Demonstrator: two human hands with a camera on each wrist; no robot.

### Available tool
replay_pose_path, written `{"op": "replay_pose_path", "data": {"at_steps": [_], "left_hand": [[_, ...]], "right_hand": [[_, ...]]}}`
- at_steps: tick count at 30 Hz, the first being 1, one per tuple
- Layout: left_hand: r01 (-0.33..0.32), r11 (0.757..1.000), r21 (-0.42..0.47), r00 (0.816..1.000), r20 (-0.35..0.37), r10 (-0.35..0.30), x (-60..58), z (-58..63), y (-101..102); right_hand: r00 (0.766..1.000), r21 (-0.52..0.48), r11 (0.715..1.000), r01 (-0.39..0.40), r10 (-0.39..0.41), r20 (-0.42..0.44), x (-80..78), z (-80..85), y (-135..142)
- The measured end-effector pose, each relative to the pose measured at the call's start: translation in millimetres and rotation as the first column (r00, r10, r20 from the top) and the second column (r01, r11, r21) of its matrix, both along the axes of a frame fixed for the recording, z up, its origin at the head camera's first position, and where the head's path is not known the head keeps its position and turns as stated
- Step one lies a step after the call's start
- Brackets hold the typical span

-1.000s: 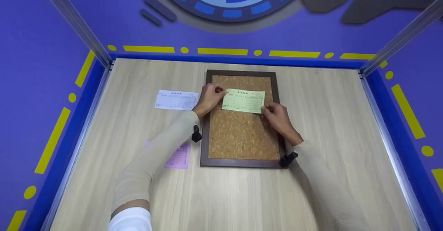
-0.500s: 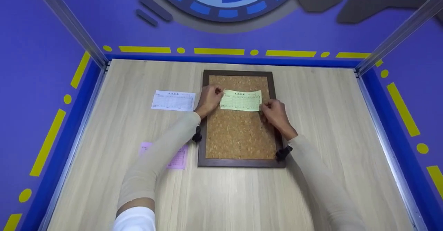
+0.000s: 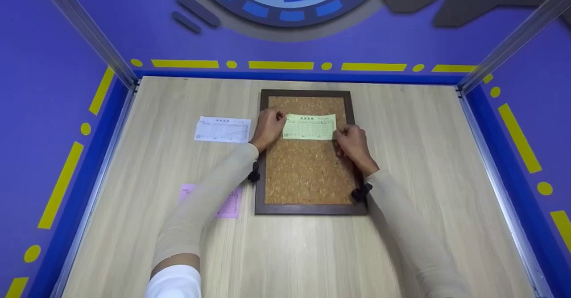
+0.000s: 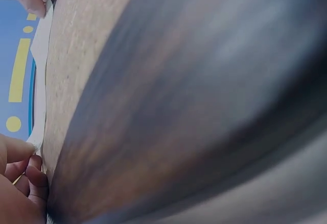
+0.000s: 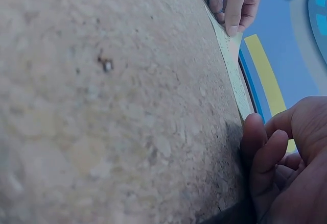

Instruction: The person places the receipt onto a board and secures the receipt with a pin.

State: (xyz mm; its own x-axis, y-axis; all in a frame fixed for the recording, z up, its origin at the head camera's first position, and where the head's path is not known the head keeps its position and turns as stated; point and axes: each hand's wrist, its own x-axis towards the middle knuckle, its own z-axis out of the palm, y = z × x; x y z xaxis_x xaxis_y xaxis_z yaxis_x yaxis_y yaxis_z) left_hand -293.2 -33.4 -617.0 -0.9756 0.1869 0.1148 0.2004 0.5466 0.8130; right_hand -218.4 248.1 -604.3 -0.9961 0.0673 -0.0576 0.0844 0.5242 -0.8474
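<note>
A pale green printed form slip [image 3: 309, 127] lies across the upper part of a cork board [image 3: 308, 173] with a dark brown frame. My left hand [image 3: 269, 126] pinches the slip's left edge between thumb and finger. At its lower right corner, my right hand [image 3: 352, 142] pinches the paper. In the left wrist view the slip [image 4: 41, 81] shows edge-on, close over the cork, with fingers at both ends. From the right wrist view, the slip [image 5: 232, 71] stretches between the two hands, and the right fingertips sit right at the cork surface.
A white printed slip [image 3: 223, 129] lies on the wooden table [image 3: 294, 253] left of the board. Nearer the front, a purple slip [image 3: 229, 204] is partly hidden under the left forearm. Blue panels [image 3: 285, 48] with yellow marks stand around the table.
The green slip has flattened and become straighter, its right end shifting slightly up. The right hand has moved a little away from the body. The head view has shifted slightly.
</note>
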Motion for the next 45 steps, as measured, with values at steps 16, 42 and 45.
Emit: {"op": "replay_pose_path", "data": {"at_steps": [16,42,45], "left_hand": [[0.034,0.996,-0.085,0.998,-0.056,-0.038,2.5,8.0,3.1],[0.055,0.997,-0.052,0.995,-0.082,-0.06,-2.5,5.2,-2.7],[0.053,0.996,-0.071,0.996,-0.068,-0.058,-0.3,6.3,-1.9]], "right_hand": [[0.997,0.089,0.994,0.057,-0.052,-0.06,0.6,-3.5,-5.5],[0.995,0.095,0.994,0.049,-0.04,-0.096,2.0,-6.5,-5.3],[0.994,0.083,0.995,0.049,-0.041,-0.099,4.2,-7.6,-5.1]]}}
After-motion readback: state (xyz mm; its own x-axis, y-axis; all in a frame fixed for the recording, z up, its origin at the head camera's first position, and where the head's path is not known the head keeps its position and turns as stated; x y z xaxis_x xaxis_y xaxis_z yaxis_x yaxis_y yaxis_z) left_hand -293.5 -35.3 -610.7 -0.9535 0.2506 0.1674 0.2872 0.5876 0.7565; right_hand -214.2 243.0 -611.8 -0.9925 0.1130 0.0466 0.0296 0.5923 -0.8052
